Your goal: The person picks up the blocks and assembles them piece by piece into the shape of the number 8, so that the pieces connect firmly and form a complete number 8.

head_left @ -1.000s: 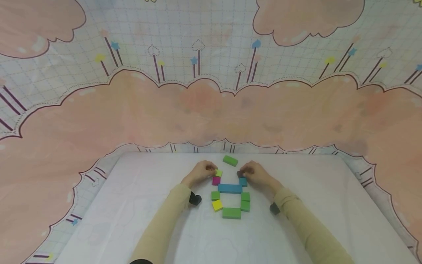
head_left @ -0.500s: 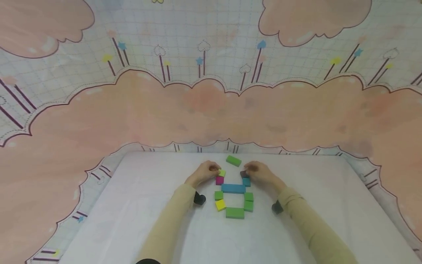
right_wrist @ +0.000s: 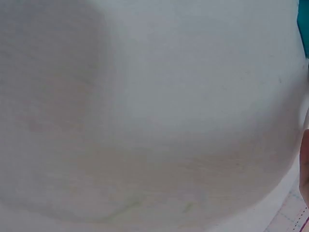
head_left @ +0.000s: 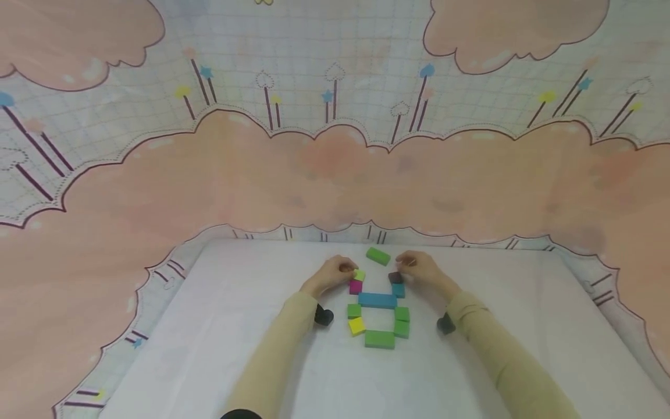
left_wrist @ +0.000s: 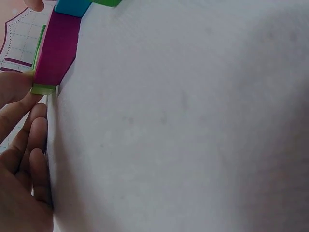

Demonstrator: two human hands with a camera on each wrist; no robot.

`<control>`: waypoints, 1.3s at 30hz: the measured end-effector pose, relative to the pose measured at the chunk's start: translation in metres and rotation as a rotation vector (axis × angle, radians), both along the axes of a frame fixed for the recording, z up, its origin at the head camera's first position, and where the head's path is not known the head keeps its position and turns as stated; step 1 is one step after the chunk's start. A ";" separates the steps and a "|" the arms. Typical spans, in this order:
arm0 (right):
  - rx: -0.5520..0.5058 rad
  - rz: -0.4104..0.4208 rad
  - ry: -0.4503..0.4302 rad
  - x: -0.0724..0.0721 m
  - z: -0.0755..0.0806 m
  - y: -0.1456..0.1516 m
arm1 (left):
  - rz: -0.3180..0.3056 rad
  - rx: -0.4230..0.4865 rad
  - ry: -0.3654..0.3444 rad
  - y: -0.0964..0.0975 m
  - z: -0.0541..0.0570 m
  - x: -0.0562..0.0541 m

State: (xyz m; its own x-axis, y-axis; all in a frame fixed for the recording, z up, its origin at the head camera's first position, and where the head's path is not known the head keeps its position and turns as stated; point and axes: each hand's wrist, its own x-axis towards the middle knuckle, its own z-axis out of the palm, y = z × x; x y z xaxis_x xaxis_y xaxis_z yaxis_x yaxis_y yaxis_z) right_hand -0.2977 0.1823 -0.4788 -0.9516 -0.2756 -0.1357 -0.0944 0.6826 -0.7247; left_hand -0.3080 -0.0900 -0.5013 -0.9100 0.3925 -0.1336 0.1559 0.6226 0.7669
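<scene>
In the head view my left hand pinches a small lime-green block, which touches a magenta block. The left wrist view shows the thumb and a finger at the lime block's end, against the magenta block's side. My right hand is just beside and above a dark brown block, its fingertips apart from it. That block sits behind a teal block. A long blue block lies across between the two sides. The right wrist view shows only an edge of the hand.
Nearer me, green blocks, a green block, a tilted yellow block and a long green block form a ring with the blue one. A loose green block lies near the back of the white table.
My right hand has let go of the dark brown block and lifted slightly away from it. The left hand stays at the lime block. The whole head view has shifted a little.
</scene>
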 end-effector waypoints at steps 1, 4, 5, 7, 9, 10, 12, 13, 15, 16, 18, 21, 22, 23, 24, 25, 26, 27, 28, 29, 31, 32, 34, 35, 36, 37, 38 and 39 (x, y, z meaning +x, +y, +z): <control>-0.001 -0.003 0.007 -0.001 0.000 0.000 | -0.001 0.001 0.003 0.000 0.000 0.000; -0.011 -0.023 0.020 -0.003 0.003 -0.002 | 0.000 0.006 0.007 0.001 0.000 -0.001; -0.013 -0.025 0.030 -0.004 0.004 -0.003 | 0.001 0.010 0.005 0.001 0.000 -0.001; -0.013 -0.025 0.055 -0.005 0.007 -0.006 | 0.000 0.010 0.002 0.001 -0.001 -0.001; -0.008 -0.030 0.071 -0.007 0.009 -0.009 | 0.000 0.008 -0.003 0.000 -0.001 -0.001; -0.009 -0.030 0.075 -0.008 0.009 -0.010 | -0.001 0.007 -0.004 0.000 -0.001 -0.001; -0.009 -0.030 0.088 -0.011 0.009 -0.013 | -0.002 0.001 -0.003 0.000 -0.002 -0.002; -0.011 -0.030 0.093 -0.012 0.009 -0.015 | 0.000 0.000 -0.003 -0.001 -0.002 -0.002; -0.012 -0.031 0.100 -0.015 0.009 -0.018 | 0.001 0.006 -0.004 -0.001 -0.004 -0.002; -0.010 -0.028 0.103 -0.016 0.009 -0.020 | 0.001 0.008 -0.004 -0.002 -0.004 -0.002; -0.005 -0.034 0.099 -0.019 0.008 -0.023 | 0.001 0.018 -0.002 -0.002 -0.005 -0.002; 0.007 -0.035 0.090 -0.021 0.007 -0.028 | -0.004 0.030 0.000 -0.003 -0.006 -0.002; 0.010 -0.034 0.091 -0.022 0.007 -0.030 | -0.006 0.034 0.002 -0.003 -0.006 -0.002; 0.011 -0.037 0.089 -0.023 0.007 -0.031 | -0.008 0.038 0.008 -0.003 -0.006 -0.001; 0.013 -0.036 0.090 -0.023 0.007 -0.033 | -0.011 0.042 0.012 -0.003 -0.006 -0.001; 0.018 -0.030 0.097 -0.023 0.007 -0.034 | -0.014 0.049 0.014 -0.004 -0.006 -0.001; 0.025 -0.029 0.101 -0.024 0.006 -0.035 | -0.022 0.046 0.032 -0.004 -0.006 0.000; 0.031 -0.031 0.099 -0.024 0.005 -0.037 | -0.023 0.048 0.036 -0.004 -0.005 0.000; 0.034 -0.036 0.095 -0.024 0.005 -0.038 | -0.024 0.050 0.038 -0.004 -0.004 0.001; 0.040 -0.038 0.093 -0.025 0.004 -0.039 | -0.022 0.051 0.039 -0.004 -0.004 0.001; 0.057 -0.041 0.089 -0.026 0.002 -0.040 | -0.015 0.049 0.030 -0.003 -0.003 0.001; 0.063 -0.048 0.082 -0.026 0.001 -0.041 | -0.009 0.043 0.026 -0.003 -0.002 0.002; 0.075 -0.050 0.085 -0.028 -0.001 -0.043 | 0.007 0.043 0.000 -0.003 -0.003 0.001; 0.084 -0.048 0.091 -0.028 -0.002 -0.044 | 0.011 0.040 -0.003 -0.003 -0.004 0.000; 0.092 -0.046 0.097 -0.029 -0.003 -0.045 | 0.016 0.037 -0.008 -0.003 -0.004 0.000; 0.095 -0.048 0.097 -0.029 -0.004 -0.045 | 0.019 0.036 -0.011 -0.003 -0.005 -0.001; 0.098 -0.048 0.101 -0.029 -0.004 -0.045 | 0.021 0.034 -0.013 -0.003 -0.006 -0.001; 0.104 -0.047 0.104 -0.030 -0.005 -0.046 | 0.023 0.034 -0.014 -0.002 -0.007 -0.001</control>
State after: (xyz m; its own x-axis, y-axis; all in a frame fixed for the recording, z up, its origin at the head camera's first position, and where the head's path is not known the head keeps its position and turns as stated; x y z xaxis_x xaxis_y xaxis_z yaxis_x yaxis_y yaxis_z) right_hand -0.3273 0.1365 -0.4836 -0.9735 -0.2203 -0.0610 -0.1316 0.7586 -0.6381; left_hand -0.3092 -0.0924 -0.5082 -0.9169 0.3761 -0.1334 0.1311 0.5996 0.7895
